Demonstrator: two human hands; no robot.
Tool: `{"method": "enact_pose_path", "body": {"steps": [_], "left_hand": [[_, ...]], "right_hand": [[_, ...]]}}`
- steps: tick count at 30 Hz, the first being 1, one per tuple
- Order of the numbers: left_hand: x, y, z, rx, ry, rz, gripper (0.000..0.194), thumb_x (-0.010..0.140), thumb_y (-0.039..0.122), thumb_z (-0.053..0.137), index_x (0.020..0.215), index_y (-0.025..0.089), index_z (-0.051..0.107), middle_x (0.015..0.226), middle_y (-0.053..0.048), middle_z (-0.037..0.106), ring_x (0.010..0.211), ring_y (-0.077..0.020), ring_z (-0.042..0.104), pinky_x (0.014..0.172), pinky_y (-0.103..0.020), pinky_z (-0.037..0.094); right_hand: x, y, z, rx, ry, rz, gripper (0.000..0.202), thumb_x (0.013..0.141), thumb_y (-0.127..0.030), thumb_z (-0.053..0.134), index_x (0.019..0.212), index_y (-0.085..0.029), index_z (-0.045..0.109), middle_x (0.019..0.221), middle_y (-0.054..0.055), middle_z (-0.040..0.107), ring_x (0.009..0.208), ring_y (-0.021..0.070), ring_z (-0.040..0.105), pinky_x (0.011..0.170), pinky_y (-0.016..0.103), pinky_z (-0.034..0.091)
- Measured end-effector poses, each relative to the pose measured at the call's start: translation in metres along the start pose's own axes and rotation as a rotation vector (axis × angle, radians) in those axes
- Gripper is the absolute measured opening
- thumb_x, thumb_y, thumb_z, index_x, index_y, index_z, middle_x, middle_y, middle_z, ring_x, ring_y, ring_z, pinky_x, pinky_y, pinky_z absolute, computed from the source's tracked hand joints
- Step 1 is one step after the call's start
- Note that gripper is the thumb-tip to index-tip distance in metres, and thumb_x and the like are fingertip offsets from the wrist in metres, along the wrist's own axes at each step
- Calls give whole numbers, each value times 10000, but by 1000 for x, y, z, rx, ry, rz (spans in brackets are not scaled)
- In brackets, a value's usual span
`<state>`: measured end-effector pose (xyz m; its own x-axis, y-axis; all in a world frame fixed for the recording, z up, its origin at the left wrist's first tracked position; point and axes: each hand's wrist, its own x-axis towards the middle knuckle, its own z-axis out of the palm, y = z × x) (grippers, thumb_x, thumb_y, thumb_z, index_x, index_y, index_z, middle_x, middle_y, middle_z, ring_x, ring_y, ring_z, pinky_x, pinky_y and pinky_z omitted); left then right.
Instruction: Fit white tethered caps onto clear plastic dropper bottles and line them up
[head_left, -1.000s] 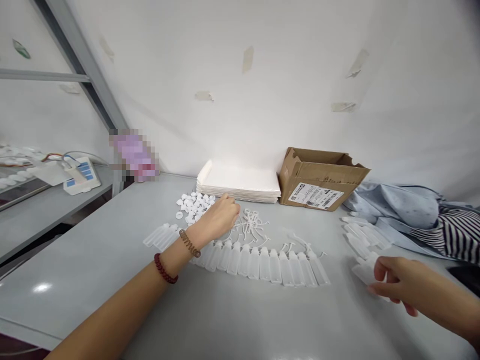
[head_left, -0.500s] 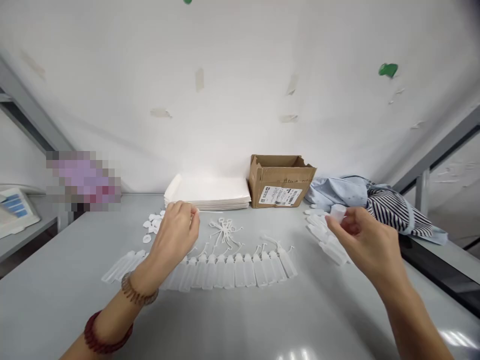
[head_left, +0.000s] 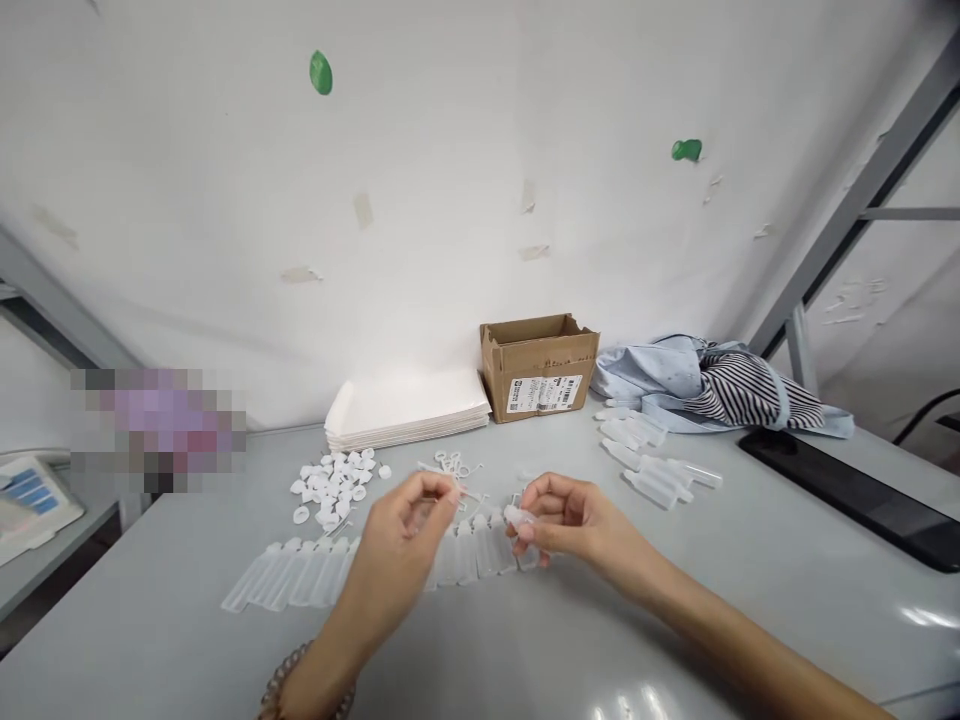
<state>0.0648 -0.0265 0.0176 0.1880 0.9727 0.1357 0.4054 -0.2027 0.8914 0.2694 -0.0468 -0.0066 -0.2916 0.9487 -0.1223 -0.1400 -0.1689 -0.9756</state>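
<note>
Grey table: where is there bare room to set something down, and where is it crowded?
The table is bare on the near side of the bottle row, between left wrist and right forearm, then from forearm to black slab. Crowded: the middle, with left hand, right hand and white caps.

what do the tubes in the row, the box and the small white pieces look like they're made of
Tubes: probably plastic with a frosted finish; they look milky and half see-through.
Box: cardboard, matt, judging by its brown walls and uneven top edges.
Small white pieces: likely plastic, opaque and smooth-looking, evenly white, though too small to be sure.
</note>
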Motion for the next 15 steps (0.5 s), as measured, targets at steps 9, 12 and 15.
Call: {"method": "enact_pose_path", "body": {"steps": [9, 12, 15], "left_hand": [[-13, 2, 22, -113, -181, -85, 249, 827, 423, 510, 754, 212, 619, 824, -33, 680, 725, -182, 636, 654, -279, 517], [-14, 3, 23, -66, -129, -35, 255, 811, 408, 514, 691, 208, 616, 1000, -55, 659, 798, -193, 635, 698, -296, 526], [-15, 3, 24, -58, -120, 10, 210, 818, 365, 524, 714, 213, 624, 907, -42, 660, 812, -197, 629, 724, -303, 524]], "right_hand": [[-4, 7, 9, 57, -41, -19, 376, 645, -363, 817, 831, -190, 541, 742, -10, 676, 667, 132, 641, 578, 241, 434], [-5, 7, 9, 75, -47, -25, 354, 676, -358, 799, 851, -190, 541, 754, -4, 679, 695, 132, 637, 603, 244, 438], [-6, 7, 10, 79, -35, -43, 334, 698, -335, 789, 865, -195, 535, 759, -17, 673, 687, 117, 628, 639, 248, 444]]}}
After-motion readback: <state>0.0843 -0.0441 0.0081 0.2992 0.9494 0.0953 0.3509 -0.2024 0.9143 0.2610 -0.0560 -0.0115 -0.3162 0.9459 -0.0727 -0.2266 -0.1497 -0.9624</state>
